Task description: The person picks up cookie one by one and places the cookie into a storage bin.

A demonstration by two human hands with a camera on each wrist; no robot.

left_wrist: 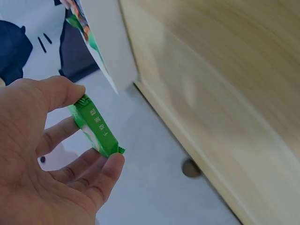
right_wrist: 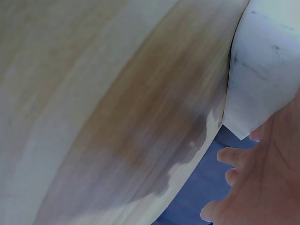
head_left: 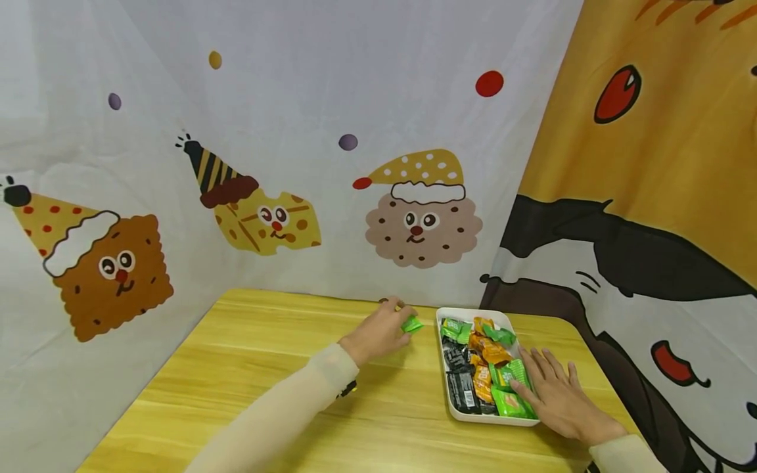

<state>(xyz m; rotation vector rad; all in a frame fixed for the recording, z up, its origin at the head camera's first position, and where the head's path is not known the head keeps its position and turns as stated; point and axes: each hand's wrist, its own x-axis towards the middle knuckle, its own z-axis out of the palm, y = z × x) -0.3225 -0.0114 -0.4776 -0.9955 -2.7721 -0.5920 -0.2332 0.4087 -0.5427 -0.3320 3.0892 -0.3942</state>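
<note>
My left hand (head_left: 378, 333) is above the table, left of a white tray (head_left: 495, 419). It pinches a small green wrapped snack packet (left_wrist: 97, 125) by its ends, between thumb and fingertips. In the tray lie orange packets (head_left: 482, 382), black packets (head_left: 463, 392) and green packets (head_left: 512, 403). My right hand (head_left: 558, 397) lies at the tray's right side with its fingers spread, the thumb reaching over the rim near the green packets. In the right wrist view, the tray's white outer wall (right_wrist: 262, 61) stands beside the fingers of that hand.
The wood-grain table (head_left: 254, 387) extends left and in front of the tray. Behind it hangs a white cloth (head_left: 284, 98) printed with cartoon biscuits and cheese. At the right is a cloth with a large orange, black and white cartoon figure (head_left: 668, 157).
</note>
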